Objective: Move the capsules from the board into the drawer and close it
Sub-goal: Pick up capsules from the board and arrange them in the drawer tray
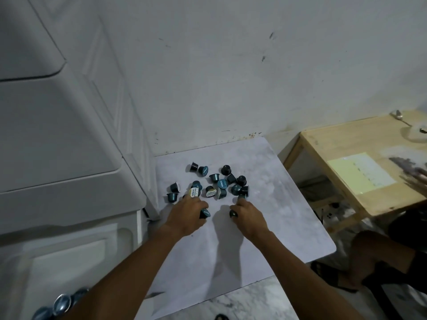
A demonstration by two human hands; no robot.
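Observation:
Several dark blue and teal capsules [218, 184] lie scattered on the far half of a pale marbled board [272, 227]. My left hand [187, 214] rests at the near left edge of the pile, fingers curled around a teal capsule [204, 213]. My right hand [248, 215] is at the near right edge, holding a dark capsule [233, 213] under the palm while its fingertips touch another capsule [241, 197]. More capsules [61, 303] sit at the bottom left, apparently in the drawer, mostly hidden by my left forearm.
A white plastic cabinet [69, 158] stands left of the board. A wooden side table [346, 162] with a yellow paper [360, 172] is on the right. Another person's leg and sandalled foot [360, 262] are at the right, near the board's corner.

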